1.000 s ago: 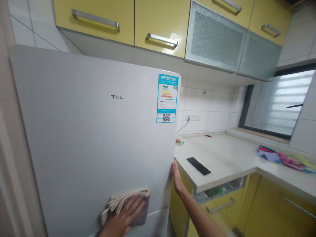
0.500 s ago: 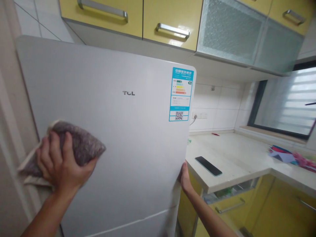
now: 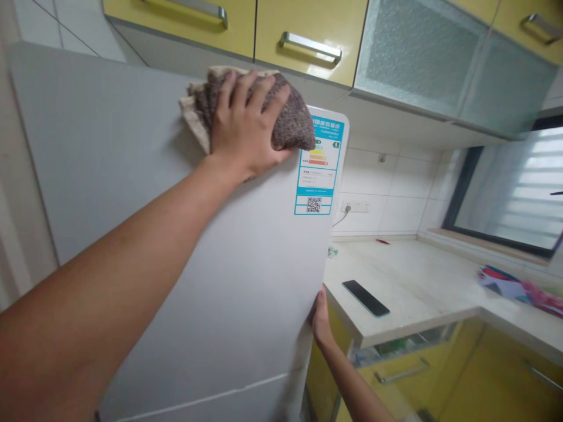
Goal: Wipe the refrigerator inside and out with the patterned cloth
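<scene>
My left hand (image 3: 244,129) presses a brown-grey cloth (image 3: 290,120) flat against the top of a white fridge door (image 3: 229,275), just left of its blue energy label (image 3: 317,170). The fingers lie spread over the cloth and hold it. My right hand (image 3: 320,319) grips the door's right edge lower down, with its fingers wrapped round behind the edge.
Yellow wall cabinets (image 3: 303,29) with metal handles hang right above the fridge. A pale L-shaped counter (image 3: 422,287) to the right carries a black phone (image 3: 365,298) and coloured papers (image 3: 519,284). Yellow base cabinets (image 3: 497,375) stand beneath. A window with blinds (image 3: 510,193) is at the right.
My left hand has carried the cloth from the door's lower middle, past its left side, up to the top right by the label. My right hand stays on the door edge.
</scene>
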Demonstrator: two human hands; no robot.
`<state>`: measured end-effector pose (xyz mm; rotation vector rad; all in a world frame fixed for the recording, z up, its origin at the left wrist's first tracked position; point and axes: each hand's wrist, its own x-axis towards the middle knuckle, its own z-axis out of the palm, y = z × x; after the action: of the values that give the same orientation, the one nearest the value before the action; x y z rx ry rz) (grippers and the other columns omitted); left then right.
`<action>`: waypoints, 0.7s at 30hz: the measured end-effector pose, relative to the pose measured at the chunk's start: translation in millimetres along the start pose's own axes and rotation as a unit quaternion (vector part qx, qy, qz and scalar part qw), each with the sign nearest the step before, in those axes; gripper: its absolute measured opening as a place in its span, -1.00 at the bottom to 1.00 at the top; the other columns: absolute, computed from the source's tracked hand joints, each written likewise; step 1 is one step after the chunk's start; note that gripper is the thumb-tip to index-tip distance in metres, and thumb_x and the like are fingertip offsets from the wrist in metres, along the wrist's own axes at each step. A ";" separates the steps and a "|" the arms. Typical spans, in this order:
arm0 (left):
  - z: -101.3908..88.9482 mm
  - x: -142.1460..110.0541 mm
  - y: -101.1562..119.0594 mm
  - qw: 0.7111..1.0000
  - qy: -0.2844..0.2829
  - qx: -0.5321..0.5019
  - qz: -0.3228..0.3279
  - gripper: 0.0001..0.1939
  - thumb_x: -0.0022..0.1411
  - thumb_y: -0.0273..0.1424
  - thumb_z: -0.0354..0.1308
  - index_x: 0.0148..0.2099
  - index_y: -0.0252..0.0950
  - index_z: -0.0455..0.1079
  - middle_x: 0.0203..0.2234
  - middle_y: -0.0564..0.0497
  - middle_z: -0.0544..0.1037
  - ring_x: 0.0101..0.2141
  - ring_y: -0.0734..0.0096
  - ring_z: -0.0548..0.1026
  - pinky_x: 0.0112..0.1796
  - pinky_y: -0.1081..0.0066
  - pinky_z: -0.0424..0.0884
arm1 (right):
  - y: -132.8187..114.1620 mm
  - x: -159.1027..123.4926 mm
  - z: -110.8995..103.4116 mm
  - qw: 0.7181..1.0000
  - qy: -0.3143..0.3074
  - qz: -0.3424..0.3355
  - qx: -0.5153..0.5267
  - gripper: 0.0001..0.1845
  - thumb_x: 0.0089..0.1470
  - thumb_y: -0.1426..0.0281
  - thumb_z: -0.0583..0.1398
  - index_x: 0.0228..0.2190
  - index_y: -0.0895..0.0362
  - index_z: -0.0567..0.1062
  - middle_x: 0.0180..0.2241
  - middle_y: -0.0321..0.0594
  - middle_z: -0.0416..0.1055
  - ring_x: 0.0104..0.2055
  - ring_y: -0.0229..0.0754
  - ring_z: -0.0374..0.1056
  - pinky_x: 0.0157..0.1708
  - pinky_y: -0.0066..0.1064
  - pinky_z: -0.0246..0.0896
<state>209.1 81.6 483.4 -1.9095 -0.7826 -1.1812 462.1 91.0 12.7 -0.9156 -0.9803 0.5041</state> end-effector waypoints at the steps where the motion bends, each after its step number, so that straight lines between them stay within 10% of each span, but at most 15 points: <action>1: 9.5 6.8 12.2 1.000 0.001 -0.014 0.012 -0.01 0.28 0.08 0.26 0.59 -0.19 0.07 0.58 -0.01 0.12 0.55 -0.11 -0.04 0.55 -0.09 -0.37 | -0.7 0.0 -0.1 1.000 -0.002 0.005 0.006 -0.14 0.33 -0.36 0.03 0.18 0.05 0.55 0.14 -0.03 0.56 0.32 0.11 0.38 0.36 0.06 0.30; 7: 50.1 27.2 59.0 0.992 -0.019 -0.063 0.107 0.03 0.28 0.04 0.29 0.60 -0.25 0.02 0.62 -0.13 -0.04 0.59 -0.13 -0.26 0.49 -0.15 -0.61 | -8.0 -2.7 -1.1 0.999 -0.004 0.033 0.009 -0.13 0.23 -0.43 0.09 0.06 0.03 0.59 0.12 -0.08 0.58 0.32 0.13 0.37 0.35 0.03 0.34; 12: 69.6 -11.0 97.3 0.964 -0.113 -0.032 0.237 -0.03 0.30 -0.03 0.29 0.58 -0.34 0.07 0.62 -0.22 -0.03 0.59 -0.18 -0.21 0.52 -0.16 -0.42 | -19.5 -3.2 -1.5 0.997 -0.019 0.070 0.040 -0.07 0.20 -0.47 0.05 0.07 0.04 0.59 0.10 -0.09 0.60 0.28 0.11 0.43 0.34 0.03 0.34; 17: 100.6 -143.4 140.5 0.955 -0.157 -0.050 0.248 0.06 0.26 -0.07 0.34 0.61 -0.31 -0.02 0.63 -0.15 -0.13 0.60 0.03 -0.17 0.54 0.06 -0.08 | -43.4 4.1 -1.9 0.987 -0.050 0.096 0.117 -0.08 0.19 -0.46 0.04 -0.09 0.07 0.68 -0.06 -0.05 0.68 0.26 0.17 0.48 0.28 0.04 0.39; 21: 113.3 -308.4 154.5 0.980 -0.089 -0.012 0.176 0.12 0.17 0.02 0.39 0.61 -0.21 0.03 0.61 0.05 0.01 0.59 0.13 -0.35 0.55 0.17 -0.48 | -64.5 -0.5 3.4 0.966 -0.059 0.150 0.203 -0.09 0.03 -0.46 0.25 -0.12 0.11 0.71 0.01 -0.01 0.67 0.31 0.20 0.43 0.37 0.03 0.29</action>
<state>264.8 59.3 125.3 -2.0895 -0.4924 -0.8136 457.0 57.2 67.4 -0.6685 -0.8055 0.9869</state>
